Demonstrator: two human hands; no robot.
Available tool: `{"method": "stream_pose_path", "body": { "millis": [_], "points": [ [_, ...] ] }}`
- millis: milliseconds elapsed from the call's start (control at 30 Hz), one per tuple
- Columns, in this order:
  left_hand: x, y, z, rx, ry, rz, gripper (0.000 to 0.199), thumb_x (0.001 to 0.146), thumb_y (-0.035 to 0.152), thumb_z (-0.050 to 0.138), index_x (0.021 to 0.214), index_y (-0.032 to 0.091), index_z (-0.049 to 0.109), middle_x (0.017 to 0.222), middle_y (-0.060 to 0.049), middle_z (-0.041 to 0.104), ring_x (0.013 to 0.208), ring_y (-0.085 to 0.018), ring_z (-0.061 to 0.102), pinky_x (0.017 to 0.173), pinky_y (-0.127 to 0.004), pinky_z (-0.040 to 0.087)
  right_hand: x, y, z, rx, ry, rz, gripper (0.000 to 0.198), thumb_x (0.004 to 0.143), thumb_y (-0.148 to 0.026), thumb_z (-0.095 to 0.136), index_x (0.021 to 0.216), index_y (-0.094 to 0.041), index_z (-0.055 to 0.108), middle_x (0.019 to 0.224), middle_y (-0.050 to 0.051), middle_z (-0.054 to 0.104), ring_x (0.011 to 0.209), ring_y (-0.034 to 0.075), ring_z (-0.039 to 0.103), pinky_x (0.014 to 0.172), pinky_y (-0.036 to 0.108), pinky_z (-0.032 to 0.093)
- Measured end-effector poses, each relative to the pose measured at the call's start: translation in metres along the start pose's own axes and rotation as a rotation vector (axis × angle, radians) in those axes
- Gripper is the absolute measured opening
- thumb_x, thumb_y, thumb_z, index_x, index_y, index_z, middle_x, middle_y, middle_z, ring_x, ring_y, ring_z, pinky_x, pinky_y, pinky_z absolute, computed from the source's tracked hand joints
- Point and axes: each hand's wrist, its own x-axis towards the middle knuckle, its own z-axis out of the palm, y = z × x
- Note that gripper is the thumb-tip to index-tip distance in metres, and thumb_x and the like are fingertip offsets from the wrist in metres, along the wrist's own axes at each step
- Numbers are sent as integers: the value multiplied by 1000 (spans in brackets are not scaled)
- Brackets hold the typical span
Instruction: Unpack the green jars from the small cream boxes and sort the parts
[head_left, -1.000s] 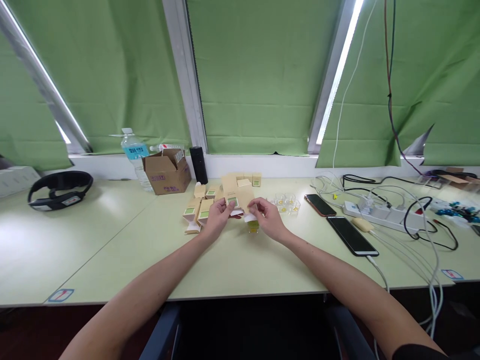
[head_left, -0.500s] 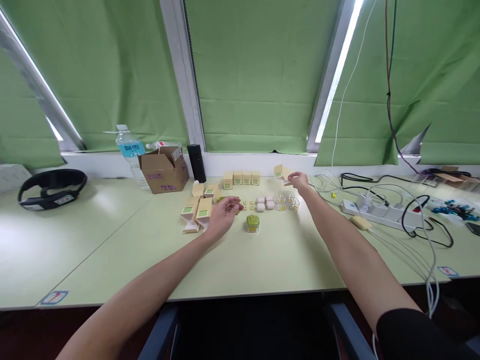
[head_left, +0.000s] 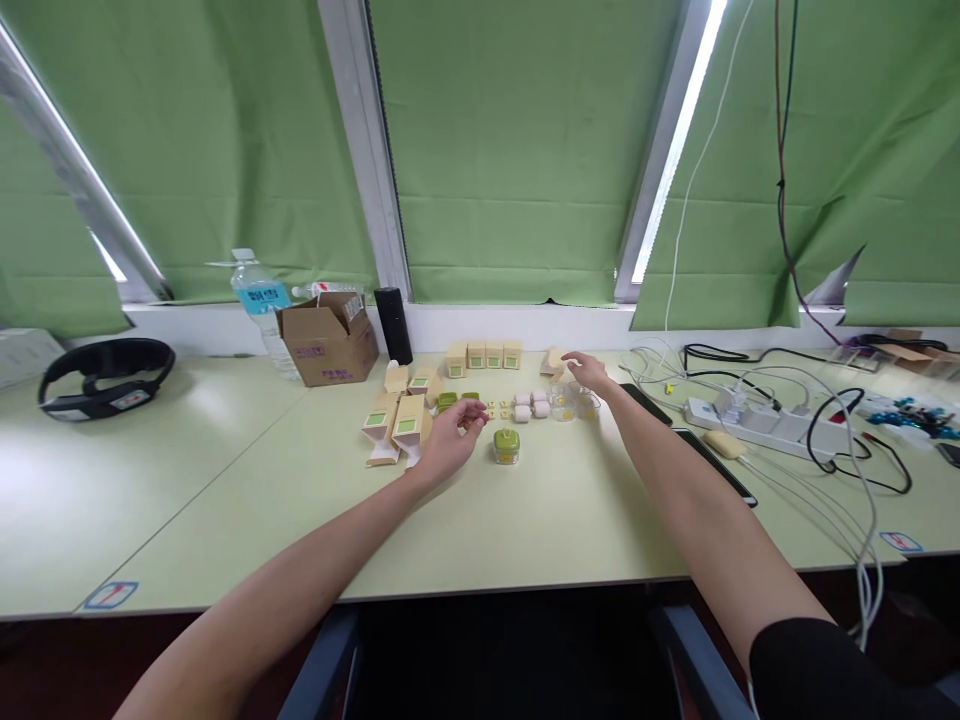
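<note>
My left hand [head_left: 452, 435] rests over the table with loosely curled, parted fingers and nothing visible in them. Green lids [head_left: 448, 400] lie just behind it, and open cream cartons [head_left: 409, 422] stand to its left. A small clear jar with a green lid [head_left: 506, 446] stands to the right of that hand. My right hand [head_left: 589, 372] reaches to the back, its fingers apart at the right edge of a small cream box [head_left: 553, 362]. Clear jars [head_left: 562, 403] sit in front of it, beside pinkish-white cylinders [head_left: 531, 405] and tiny yellow pieces [head_left: 497, 409].
Several closed cream boxes [head_left: 484, 356] line the back. A brown carton [head_left: 330, 340], water bottle [head_left: 262, 305] and black cylinder [head_left: 393, 326] stand back left; a black headset [head_left: 105, 378] lies far left. Right: a power strip [head_left: 772, 425], cables and a dark flat device [head_left: 720, 468] under my forearm.
My right hand has moved slightly down and left, and the cream box sits lower. My left hand has shifted slightly, uncovering green lids. A dark flat device now shows beside the right forearm.
</note>
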Motion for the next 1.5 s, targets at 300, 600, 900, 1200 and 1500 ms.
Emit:
{"method": "stream_pose_path", "body": {
  "millis": [300, 600, 900, 1200, 1500],
  "points": [
    [-2, 3, 0, 71, -18, 36, 10, 86, 28, 61, 92, 21, 66, 91, -5, 74, 86, -22, 69, 84, -40, 55, 2, -11, 5, -286, -119, -107, 27, 92, -35, 57, 103, -26, 79, 120, 14, 71, 126, 37, 48, 104, 47, 34],
    [-3, 5, 1, 189, -55, -22, 14, 89, 27, 55, 96, 20, 65, 99, -6, 75, 91, -22, 68, 85, -37, 53, 1, 6, -7, -398, -174, -8, 34, 92, -29, 45, 104, -21, 76, 101, 11, 76, 105, 27, 65, 101, 42, 33],
    [-3, 5, 2, 194, -71, -23, 14, 89, 27, 55, 97, 20, 65, 99, -7, 74, 90, -23, 67, 86, -38, 53, -6, -1, -9, -392, -198, -72, 44, 97, -45, 39, 113, -34, 78, 125, 5, 72, 131, 32, 49, 106, 42, 31],
    [-3, 7, 2, 199, -76, -23, 14, 88, 27, 54, 95, 20, 65, 99, -7, 73, 90, -23, 67, 86, -39, 53, -13, -6, -17, -394, -200, -84, 47, 98, -45, 37, 102, -27, 80, 103, 9, 76, 111, 29, 63, 104, 45, 31],
    [-12, 11, 0, 182, -220, -21, 50, 75, 11, 52, 123, 22, 60, 124, -8, 69, 120, -25, 63, 108, -44, 47, -54, -50, -26, -269, 82, -229, 32, 96, -29, 45, 114, -22, 72, 123, 9, 72, 125, 28, 53, 105, 41, 38]
  ]
}}
